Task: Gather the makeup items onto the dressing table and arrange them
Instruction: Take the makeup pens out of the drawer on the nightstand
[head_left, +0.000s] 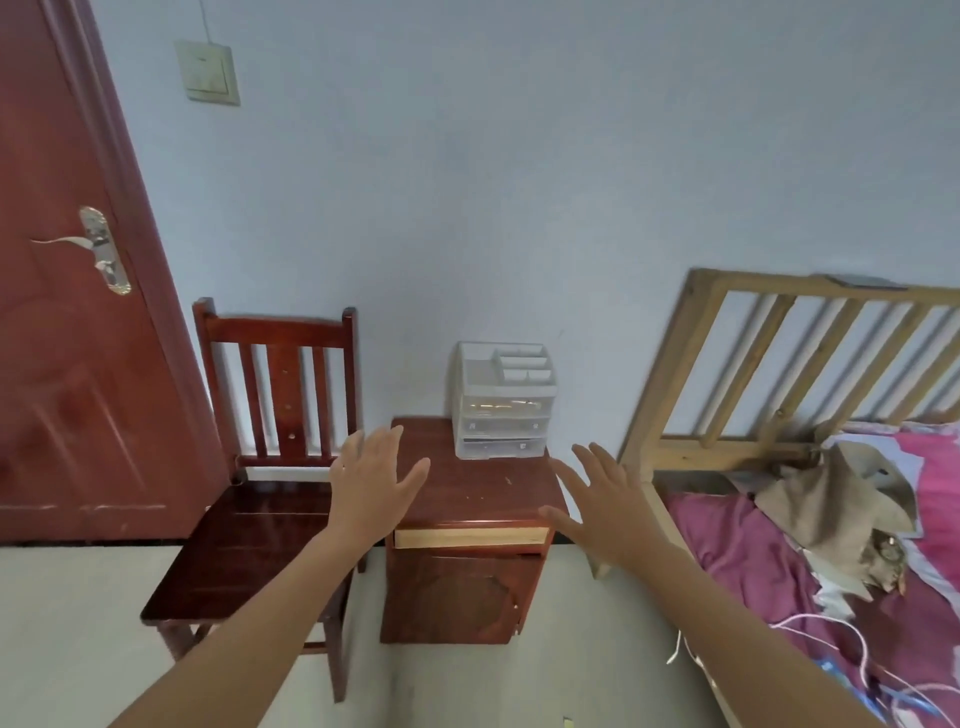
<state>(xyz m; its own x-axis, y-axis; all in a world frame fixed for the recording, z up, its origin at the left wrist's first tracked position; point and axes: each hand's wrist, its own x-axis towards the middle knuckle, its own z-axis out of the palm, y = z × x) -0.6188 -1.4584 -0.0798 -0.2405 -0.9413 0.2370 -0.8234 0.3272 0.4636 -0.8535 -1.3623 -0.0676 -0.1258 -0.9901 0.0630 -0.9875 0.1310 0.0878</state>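
A small dark red wooden dressing table (483, 491) stands against the wall, its pale drawer slightly pulled out. At its back right corner sits a clear plastic organizer (501, 402) with small drawers and top compartments. My left hand (371, 480) hovers over the table's left edge, fingers spread and holding nothing. My right hand (605, 499) hovers just off the table's right front corner, also spread and holding nothing. No makeup items show in this view.
A dark red wooden chair (260, 525) stands left of the table, beside a red door (67, 312). To the right is a bed (810, 561) with a slatted wooden headboard, pink bedding, a beige cloth (836, 499) and white cables.
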